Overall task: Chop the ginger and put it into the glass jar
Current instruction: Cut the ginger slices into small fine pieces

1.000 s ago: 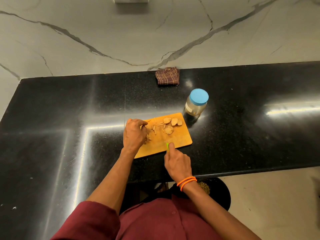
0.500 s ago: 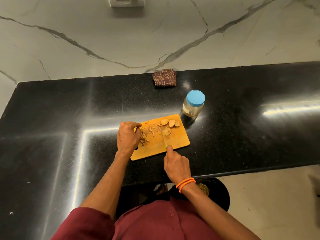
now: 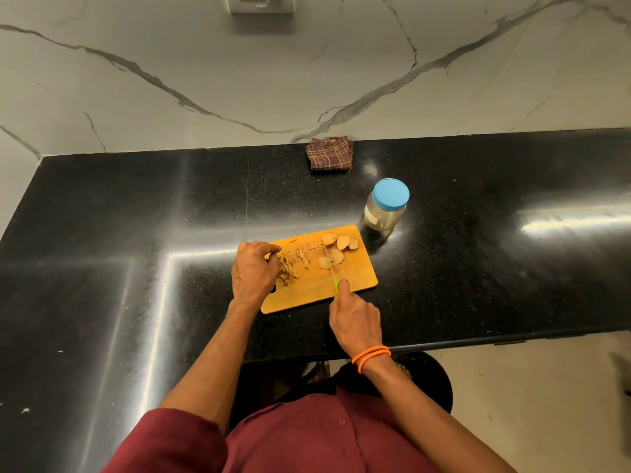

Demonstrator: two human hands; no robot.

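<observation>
An orange cutting board [image 3: 355,281] lies on the black counter. Round ginger slices [image 3: 338,242] lie at its far right, and thin ginger strips [image 3: 295,262] lie near its left end. My left hand [image 3: 252,271] rests with curled fingers on the strips at the board's left edge. My right hand [image 3: 355,315] grips a knife with a green handle [image 3: 336,286]; its thin blade [image 3: 330,264] lies across a ginger slice. The glass jar [image 3: 384,209] with a blue lid stands upright just beyond the board's far right corner, lid on.
A folded brown checked cloth [image 3: 329,153] lies against the marble wall behind the board. The counter's front edge [image 3: 478,339] runs just behind my right wrist. A black round stool [image 3: 433,380] stands on the floor below. A wall socket [image 3: 261,3] is at the top.
My left hand has slid left off the middle of the board, uncovering the strips. The knife blade has moved forward onto a ginger slice. The camera has tilted slightly.
</observation>
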